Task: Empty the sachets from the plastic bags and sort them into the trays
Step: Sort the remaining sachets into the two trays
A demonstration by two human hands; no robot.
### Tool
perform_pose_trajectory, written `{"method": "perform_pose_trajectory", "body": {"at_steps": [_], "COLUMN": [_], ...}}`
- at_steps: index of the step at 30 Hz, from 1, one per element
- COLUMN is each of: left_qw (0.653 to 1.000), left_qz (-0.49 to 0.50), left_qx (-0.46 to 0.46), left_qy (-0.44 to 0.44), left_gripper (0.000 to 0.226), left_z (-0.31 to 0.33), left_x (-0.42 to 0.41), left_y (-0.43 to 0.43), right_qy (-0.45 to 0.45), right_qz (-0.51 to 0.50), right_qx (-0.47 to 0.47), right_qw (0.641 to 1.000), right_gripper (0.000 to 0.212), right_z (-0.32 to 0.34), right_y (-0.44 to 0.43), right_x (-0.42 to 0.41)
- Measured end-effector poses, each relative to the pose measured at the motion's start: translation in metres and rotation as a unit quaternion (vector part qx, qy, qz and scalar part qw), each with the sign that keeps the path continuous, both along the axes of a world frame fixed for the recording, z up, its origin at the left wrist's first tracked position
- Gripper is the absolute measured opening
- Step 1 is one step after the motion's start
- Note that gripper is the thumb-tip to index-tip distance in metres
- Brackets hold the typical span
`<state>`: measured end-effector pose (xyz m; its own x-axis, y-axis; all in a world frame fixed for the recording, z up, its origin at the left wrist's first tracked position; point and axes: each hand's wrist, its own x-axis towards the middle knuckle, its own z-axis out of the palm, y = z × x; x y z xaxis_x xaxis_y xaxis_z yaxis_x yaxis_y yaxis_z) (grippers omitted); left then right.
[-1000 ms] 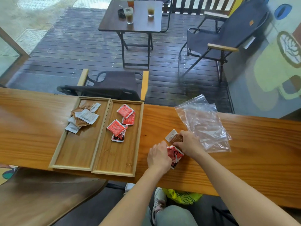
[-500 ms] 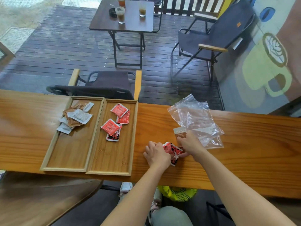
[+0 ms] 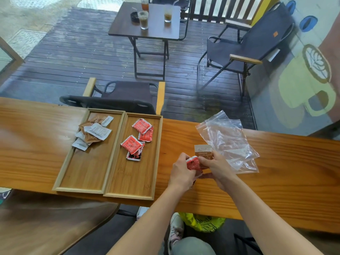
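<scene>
Two wooden trays sit side by side on the counter. The left tray (image 3: 66, 173) holds several brown and white sachets (image 3: 93, 132). Several red sachets (image 3: 137, 137) lie in the right tray (image 3: 156, 159). Right of the trays, my left hand (image 3: 181, 171) grips red sachets (image 3: 193, 163). My right hand (image 3: 218, 167) touches those too and pinches a brown and white sachet (image 3: 203, 150) upright behind them. Empty clear plastic bags (image 3: 228, 138) lie flat just beyond my right hand.
The long wooden counter (image 3: 276, 177) ends at a glass pane with a painted cup. Behind it stand folding chairs (image 3: 125, 97) and a dark table (image 3: 147, 21) with drinks. A yellow bag (image 3: 202, 222) lies below the counter by my foot.
Both hands have gathered the loose sachets off the counter and lifted them. The brown and white sachet has gone from lying flat to standing upright in my right fingers.
</scene>
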<state>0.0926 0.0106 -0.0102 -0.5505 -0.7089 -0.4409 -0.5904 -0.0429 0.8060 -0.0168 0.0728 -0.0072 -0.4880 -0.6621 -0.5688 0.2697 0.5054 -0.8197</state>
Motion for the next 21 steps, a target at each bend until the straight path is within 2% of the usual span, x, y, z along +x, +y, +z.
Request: {"method": "perform_pose_trajectory", "body": {"at_steps": [4,7,12,14,18,21], "left_qw": [0.996,0.983,0.951,0.945,0.949,0.978], "left_qz": [0.035,0.125,0.254,0.279,0.273,0.186], "left_qx": [0.057,0.106,0.145,0.146,0.143,0.091], "left_qy": [0.057,0.079,0.098,0.093,0.059,-0.024], "left_gripper": [0.022,0.021,0.030,0.025,0.030,0.033], "left_z": [0.013,0.019,0.027,0.026,0.014,-0.002], "left_x": [0.021,0.043,0.089,0.104,0.117,0.119], "left_y": [-0.026,-0.046,-0.089,-0.106,-0.124,-0.123], "right_qy": [0.068,0.131,0.139,0.141,0.135,0.140], "right_qz": [0.040,0.063,0.097,0.113,0.135,0.144], "right_qx": [-0.016,-0.019,-0.026,-0.023,-0.017,-0.013], "right_qw": [0.997,0.989,0.985,0.983,0.981,0.980], "right_gripper": [0.022,0.023,0.023,0.021,0.014,0.010], "right_z": [0.012,0.021,0.028,0.028,0.027,0.024], "right_y": [-0.020,-0.037,-0.065,-0.077,-0.101,-0.116], "right_x": [0.007,0.012,0.028,0.037,0.055,0.065]}}
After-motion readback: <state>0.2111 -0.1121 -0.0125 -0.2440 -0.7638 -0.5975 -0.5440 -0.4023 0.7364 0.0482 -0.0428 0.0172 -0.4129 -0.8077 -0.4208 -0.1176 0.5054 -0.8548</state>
